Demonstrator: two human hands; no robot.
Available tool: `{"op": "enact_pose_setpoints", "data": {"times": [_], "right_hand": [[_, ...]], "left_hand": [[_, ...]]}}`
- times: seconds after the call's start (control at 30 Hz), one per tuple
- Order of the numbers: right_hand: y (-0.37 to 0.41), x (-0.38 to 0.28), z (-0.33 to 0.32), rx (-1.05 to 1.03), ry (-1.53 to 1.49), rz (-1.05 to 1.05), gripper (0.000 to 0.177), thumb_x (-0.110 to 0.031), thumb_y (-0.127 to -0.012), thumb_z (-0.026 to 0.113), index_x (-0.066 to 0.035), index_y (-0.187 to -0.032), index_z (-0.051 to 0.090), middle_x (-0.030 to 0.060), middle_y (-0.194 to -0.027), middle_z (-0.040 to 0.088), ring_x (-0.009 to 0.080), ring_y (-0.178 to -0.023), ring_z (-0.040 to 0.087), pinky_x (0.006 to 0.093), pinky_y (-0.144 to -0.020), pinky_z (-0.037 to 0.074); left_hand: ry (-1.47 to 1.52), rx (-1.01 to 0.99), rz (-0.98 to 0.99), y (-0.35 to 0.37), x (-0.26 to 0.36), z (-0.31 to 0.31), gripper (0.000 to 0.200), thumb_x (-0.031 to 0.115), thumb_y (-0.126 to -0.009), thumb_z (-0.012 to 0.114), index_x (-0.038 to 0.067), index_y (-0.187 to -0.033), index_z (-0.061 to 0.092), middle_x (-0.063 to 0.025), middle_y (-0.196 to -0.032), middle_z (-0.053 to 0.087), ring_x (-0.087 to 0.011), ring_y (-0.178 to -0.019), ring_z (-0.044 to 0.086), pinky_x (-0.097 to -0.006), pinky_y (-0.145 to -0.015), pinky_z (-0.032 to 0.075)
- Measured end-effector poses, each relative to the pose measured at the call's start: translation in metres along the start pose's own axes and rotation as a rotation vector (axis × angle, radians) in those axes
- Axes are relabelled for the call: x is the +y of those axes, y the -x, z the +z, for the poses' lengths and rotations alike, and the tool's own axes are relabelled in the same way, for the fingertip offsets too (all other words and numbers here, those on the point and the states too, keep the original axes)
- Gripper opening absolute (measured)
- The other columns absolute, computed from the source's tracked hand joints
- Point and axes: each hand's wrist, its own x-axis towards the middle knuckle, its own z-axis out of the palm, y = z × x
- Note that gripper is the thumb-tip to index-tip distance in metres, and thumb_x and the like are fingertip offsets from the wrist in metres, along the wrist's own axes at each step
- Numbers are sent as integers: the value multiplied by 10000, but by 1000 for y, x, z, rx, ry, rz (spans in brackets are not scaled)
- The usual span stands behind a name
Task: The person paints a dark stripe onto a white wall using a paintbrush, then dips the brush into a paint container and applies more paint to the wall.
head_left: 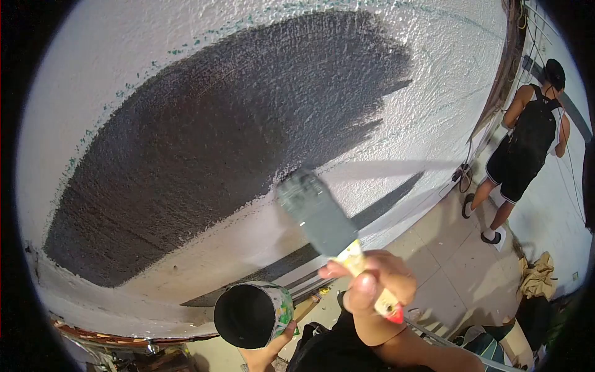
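Observation:
My right hand [381, 285] is closed round the yellow handle of a paintbrush [319, 214], whose wide head is coated in dark grey paint. The bristle tip is blurred and overlaps the lower edge of a large dark grey painted patch [204, 130] on the white textured wall [440, 74]; whether it touches cannot be told. Lower down, my left hand [269, 353] grips a paint bucket [282, 310] by its side, fingers partly hidden. Dark paint coats the bucket's inside, and its outer wall is stained green and white.
Another person [530, 136] with a black backpack stands at the right, facing a wall. Thin grey stripes [266, 273] run along the lower wall. Crumpled brown paper [538, 276] lies on the tiled floor [440, 266]. Cables [462, 177] hang at the wall corner.

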Motion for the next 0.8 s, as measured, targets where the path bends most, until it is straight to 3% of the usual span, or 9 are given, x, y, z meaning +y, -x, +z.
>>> {"op": "enact_pose_setpoints", "data": {"times": [0.07,0.1,0.13,0.3,0.4,0.43,0.53,0.7,0.8], "right_hand": [[18,11,10,298,-96,124,189,-95,-966,577,60,-1049,508,215,-773,719,287,-666,744,387,-569,619],[10,17,15,464,-199,10,267,-148,-993,574,60,-1109,456,274,-822,687,311,-675,739,426,-558,629],[11,24,4,400,-160,-15,302,-178,-1008,567,48,-1147,423,304,-866,659,324,-664,728,445,-556,636],[-7,39,0,693,103,-43,247,-184,-1000,533,13,-1099,420,204,-660,626,243,-475,638,328,-421,567],[2,32,8,664,11,-23,257,-192,-994,546,13,-1086,422,209,-675,622,240,-478,636,339,-426,581],[10,22,3,489,-86,11,327,-188,-1009,568,50,-1155,398,263,-807,629,325,-675,724,475,-542,636],[15,13,5,275,-88,47,206,-78,-971,574,46,-1095,465,204,-775,703,302,-638,737,414,-574,632],[13,8,7,194,-81,24,193,-85,-981,553,51,-1084,463,211,-771,699,316,-646,739,404,-562,629],[6,14,9,439,-148,57,249,-136,-1000,554,53,-1104,429,249,-780,671,329,-641,731,422,-553,631]], "left_hand": [[16,6,-45,1,8,1,769,-50,-590,846,-20,-1287,524,-131,-1125,653,-244,-1017,653,-395,-914,542],[26,1,-32,1,5,0,791,-52,-587,846,-18,-1303,511,-135,-1136,648,-250,-1022,651,-399,-918,541],[35,-4,-19,0,-1,-2,814,-54,-584,847,-17,-1318,498,-139,-1147,643,-257,-1027,649,-404,-922,539],[48,5,59,-1,-11,-3,915,-73,-575,845,-6,-1388,432,-162,-1220,607,-286,-1066,635,-424,-937,535],[39,-17,51,-2,-10,-2,935,-81,-572,843,0,-1401,419,-166,-1238,596,-294,-1075,631,-430,-942,533],[28,-24,55,-2,-13,-2,935,-83,-570,842,1,-1401,421,-165,-1234,598,-294,-1073,631,-431,-942,533],[38,-28,64,-2,-20,-3,938,-87,-567,841,2,-1401,422,-165,-1236,598,-291,-1067,633,-432,-942,534],[-74,-53,0,-2,-7,-6,901,-90,-569,844,-4,-1376,452,-161,-1214,614,-278,-1046,642,-427,-933,539],[66,23,36,-1,-11,-1,853,-83,-576,848,-6,-1346,490,-156,-1182,636,-270,-1031,648,-415,-920,541]]}}
